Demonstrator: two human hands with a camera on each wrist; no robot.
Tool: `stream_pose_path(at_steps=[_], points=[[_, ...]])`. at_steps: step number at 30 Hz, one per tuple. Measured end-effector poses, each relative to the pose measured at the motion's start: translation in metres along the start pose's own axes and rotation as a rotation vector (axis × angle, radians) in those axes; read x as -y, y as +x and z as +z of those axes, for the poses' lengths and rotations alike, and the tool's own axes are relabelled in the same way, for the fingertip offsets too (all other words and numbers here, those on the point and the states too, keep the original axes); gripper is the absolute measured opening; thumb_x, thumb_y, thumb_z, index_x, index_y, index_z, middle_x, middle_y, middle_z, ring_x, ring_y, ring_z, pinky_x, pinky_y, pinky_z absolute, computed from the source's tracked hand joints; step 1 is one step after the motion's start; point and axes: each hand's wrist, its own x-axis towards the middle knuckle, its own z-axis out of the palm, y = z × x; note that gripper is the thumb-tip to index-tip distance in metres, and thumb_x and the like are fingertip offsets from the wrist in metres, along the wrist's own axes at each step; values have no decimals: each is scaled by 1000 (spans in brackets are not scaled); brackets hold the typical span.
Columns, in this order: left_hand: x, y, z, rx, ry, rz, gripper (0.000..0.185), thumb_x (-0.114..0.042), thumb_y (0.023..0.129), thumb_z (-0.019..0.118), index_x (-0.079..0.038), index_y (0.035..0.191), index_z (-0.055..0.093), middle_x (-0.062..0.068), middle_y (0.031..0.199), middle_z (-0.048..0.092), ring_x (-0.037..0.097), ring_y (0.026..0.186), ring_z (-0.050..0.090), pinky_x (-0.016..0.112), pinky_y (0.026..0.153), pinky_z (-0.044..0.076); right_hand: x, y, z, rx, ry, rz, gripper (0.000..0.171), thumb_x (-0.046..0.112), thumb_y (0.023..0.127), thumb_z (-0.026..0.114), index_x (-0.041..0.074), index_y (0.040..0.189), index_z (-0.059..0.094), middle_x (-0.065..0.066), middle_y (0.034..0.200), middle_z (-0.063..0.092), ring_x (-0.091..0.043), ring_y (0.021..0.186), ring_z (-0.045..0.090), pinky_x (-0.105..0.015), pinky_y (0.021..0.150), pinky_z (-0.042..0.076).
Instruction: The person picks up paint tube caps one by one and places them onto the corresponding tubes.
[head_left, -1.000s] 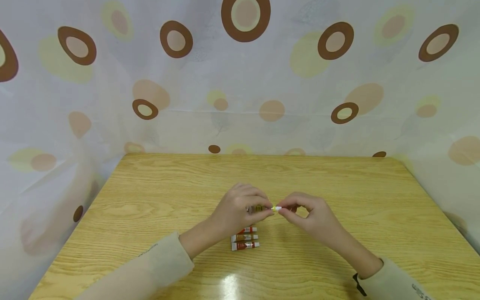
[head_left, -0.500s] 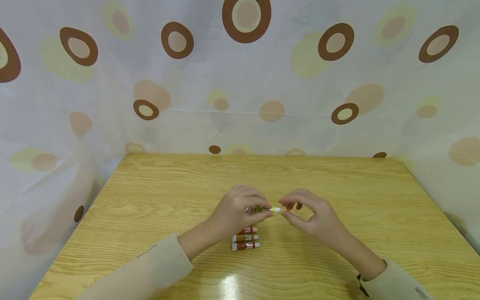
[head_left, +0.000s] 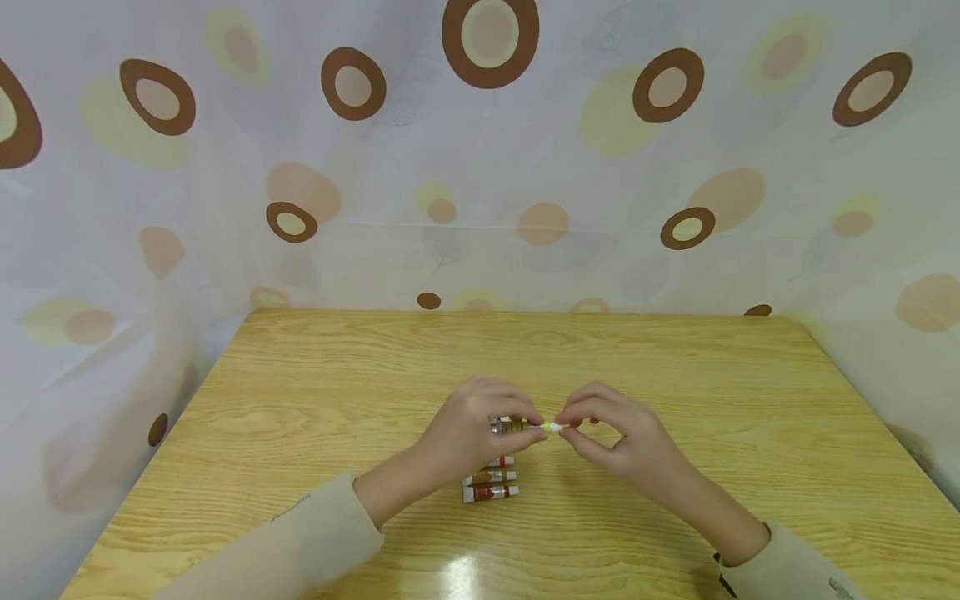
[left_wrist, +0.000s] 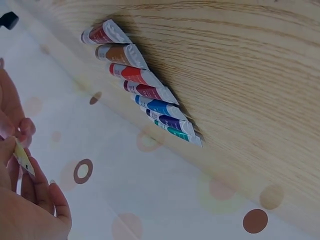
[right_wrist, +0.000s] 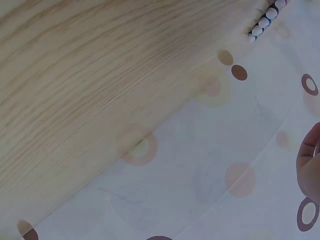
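Note:
My left hand (head_left: pixel 472 425) pinches a small yellow paint tube (head_left: pixel 517 426) between thumb and fingers, held level above the table. The tube's white cap (head_left: pixel 556 427) points right, and the thumb and forefinger of my right hand (head_left: pixel 618 429) pinch it. In the left wrist view, the left hand (left_wrist: pixel 32 200) grips the yellow tube (left_wrist: pixel 23 159), partly hidden by fingers, with the right hand (left_wrist: pixel 12 110) above it. Only part of the right hand (right_wrist: pixel 309 165) shows at the edge of the right wrist view.
Several paint tubes lie side by side in a row, among them a dark red one (head_left: pixel 491 493), a brown one (left_wrist: pixel 121 54), a blue one (left_wrist: pixel 159 106) and a green one (left_wrist: pixel 175 131). The wooden table (head_left: pixel 337 358) meets a patterned curtain (head_left: pixel 480 167) behind and at the sides.
My right thumb and forefinger came off the white cap half a second ago and now pinch it again. Both hands have come down very slightly in the head view.

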Motion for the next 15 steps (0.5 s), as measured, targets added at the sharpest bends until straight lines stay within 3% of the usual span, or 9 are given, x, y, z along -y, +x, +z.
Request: stream_pose_path(at_steps=[8, 15], points=[[-2, -1, -1, -5, 62, 60, 11, -20, 82, 88, -13, 88, 81, -5, 90, 78, 10, 86, 71, 22, 82, 52, 1, -2, 1, 23, 2, 27, 27, -9, 84, 76, 16, 94, 75, 7, 97, 67, -3, 85, 62, -15, 74, 51], [-2, -4, -2, -1, 67, 45, 12, -20, 81, 88, -13, 88, 81, -4, 92, 79, 10, 86, 71, 20, 79, 50, 2, -1, 1, 3, -27, -29, 37, -8, 79, 79, 14, 108, 73, 0, 100, 68, -10, 85, 62, -14, 77, 51]])
